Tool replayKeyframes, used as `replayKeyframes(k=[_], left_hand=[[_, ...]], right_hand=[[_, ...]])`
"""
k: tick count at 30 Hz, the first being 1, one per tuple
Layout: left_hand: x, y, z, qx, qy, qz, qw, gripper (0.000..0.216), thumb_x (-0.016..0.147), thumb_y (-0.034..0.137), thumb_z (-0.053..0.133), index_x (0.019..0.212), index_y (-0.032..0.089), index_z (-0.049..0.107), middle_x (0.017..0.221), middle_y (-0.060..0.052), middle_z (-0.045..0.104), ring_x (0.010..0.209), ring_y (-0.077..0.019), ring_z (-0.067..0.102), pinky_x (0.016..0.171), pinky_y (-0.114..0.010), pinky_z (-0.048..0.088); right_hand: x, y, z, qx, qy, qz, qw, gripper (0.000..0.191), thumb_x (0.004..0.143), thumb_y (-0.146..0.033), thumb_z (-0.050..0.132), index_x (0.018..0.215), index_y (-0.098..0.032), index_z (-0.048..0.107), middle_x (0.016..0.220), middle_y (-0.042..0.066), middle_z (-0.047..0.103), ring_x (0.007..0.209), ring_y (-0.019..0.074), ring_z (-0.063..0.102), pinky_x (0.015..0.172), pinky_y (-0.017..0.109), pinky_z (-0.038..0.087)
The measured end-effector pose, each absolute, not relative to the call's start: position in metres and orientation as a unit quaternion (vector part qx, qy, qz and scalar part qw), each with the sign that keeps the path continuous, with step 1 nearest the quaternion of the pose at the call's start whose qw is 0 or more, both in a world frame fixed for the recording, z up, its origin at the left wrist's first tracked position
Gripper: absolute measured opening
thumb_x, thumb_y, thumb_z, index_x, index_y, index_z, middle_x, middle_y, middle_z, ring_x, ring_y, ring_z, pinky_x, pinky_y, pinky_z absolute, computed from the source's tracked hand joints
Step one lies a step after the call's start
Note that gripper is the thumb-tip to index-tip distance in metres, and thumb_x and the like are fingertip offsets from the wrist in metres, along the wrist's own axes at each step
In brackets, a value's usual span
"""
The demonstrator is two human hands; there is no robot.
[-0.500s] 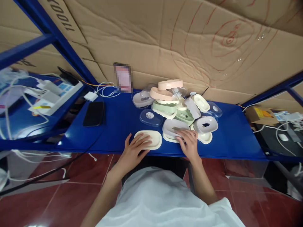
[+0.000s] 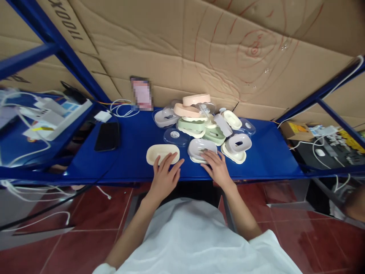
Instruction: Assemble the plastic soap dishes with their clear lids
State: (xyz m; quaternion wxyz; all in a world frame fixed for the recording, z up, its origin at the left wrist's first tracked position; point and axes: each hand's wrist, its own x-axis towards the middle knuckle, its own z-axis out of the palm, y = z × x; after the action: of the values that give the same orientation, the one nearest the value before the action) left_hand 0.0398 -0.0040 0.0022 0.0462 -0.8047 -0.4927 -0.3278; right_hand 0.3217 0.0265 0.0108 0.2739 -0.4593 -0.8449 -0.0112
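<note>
A cream oval tray, which looks like a soap dish base (image 2: 152,155), lies near the front edge of the blue table. My left hand (image 2: 165,177) rests over its right part, fingers spread and fingertips on or just above it. To the right, a pale grey oval soap dish (image 2: 196,146) sits on a cream piece (image 2: 195,160). The outstretched fingers of my right hand (image 2: 217,167) lie over the dish's right front side, partly hiding it. Close by on the right, another grey dish with a slot (image 2: 245,141) leans on a cream tray (image 2: 238,156).
Behind my hands is a pile of peach pieces (image 2: 186,110), green pieces (image 2: 215,136) and clear lids (image 2: 173,137). A black phone (image 2: 107,137) and white cables (image 2: 121,108) lie left. Cardboard (image 2: 159,49) walls the back; blue posts (image 2: 82,72) flank the table (image 2: 134,148).
The camera view has shifted. My left hand has moved right across the cream tray, baring its left end. My right hand remains on the grey dish.
</note>
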Motion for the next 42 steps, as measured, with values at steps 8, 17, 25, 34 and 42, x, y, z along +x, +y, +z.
replayKeyframes(k=[8,17,25,34,42], left_hand=[[0.06,-0.003,0.0,-0.83,-0.469,-0.296,0.054,0.042,0.108,0.022,0.057,0.149,0.025,0.062,0.16,-0.015,0.06,0.15,-0.032,0.055,0.133,-0.059,0.028],[0.084,0.023,0.003,-0.875,-0.4,-0.274,-0.001,0.037,0.109,0.024,0.053,0.142,0.026,0.068,0.151,-0.012,0.067,0.147,-0.03,0.057,0.128,-0.053,0.039],[0.082,0.023,0.004,-0.881,-0.39,-0.267,-0.026,0.032,0.108,0.022,0.053,0.132,0.027,0.074,0.142,-0.009,0.071,0.14,-0.029,0.06,0.127,-0.054,0.037],[0.04,0.02,-0.001,-0.812,-0.509,-0.284,0.013,0.035,0.109,0.031,0.055,0.14,0.027,0.07,0.152,-0.014,0.066,0.144,-0.0355,0.058,0.13,-0.066,0.024],[-0.022,0.031,0.004,-0.742,-0.594,-0.309,0.031,0.036,0.106,0.025,0.05,0.135,0.02,0.071,0.144,-0.019,0.069,0.139,-0.0374,0.061,0.127,-0.068,0.031]], right_hand=[[0.323,0.024,0.006,-0.447,-0.847,0.023,0.288,0.026,0.109,-0.037,0.064,0.131,-0.029,0.074,0.133,0.008,0.078,0.131,0.0272,0.069,0.115,0.047,0.038],[0.336,0.017,0.01,-0.441,-0.851,0.005,0.285,0.027,0.113,-0.038,0.056,0.131,-0.027,0.073,0.125,0.008,0.079,0.121,0.0249,0.07,0.112,0.046,0.038],[0.338,0.007,0.002,-0.443,-0.854,-0.043,0.27,0.031,0.111,-0.038,0.062,0.139,-0.027,0.069,0.133,0.009,0.078,0.131,0.026,0.068,0.112,0.046,0.039],[0.334,0.001,-0.002,-0.441,-0.839,-0.081,0.308,0.026,0.107,-0.036,0.069,0.131,-0.025,0.073,0.128,0.008,0.082,0.124,0.025,0.074,0.103,0.042,0.045],[0.321,0.016,0.002,-0.421,-0.859,0.005,0.29,0.034,0.111,-0.037,0.06,0.142,-0.027,0.069,0.139,0.01,0.075,0.135,0.0279,0.067,0.108,0.045,0.053]])
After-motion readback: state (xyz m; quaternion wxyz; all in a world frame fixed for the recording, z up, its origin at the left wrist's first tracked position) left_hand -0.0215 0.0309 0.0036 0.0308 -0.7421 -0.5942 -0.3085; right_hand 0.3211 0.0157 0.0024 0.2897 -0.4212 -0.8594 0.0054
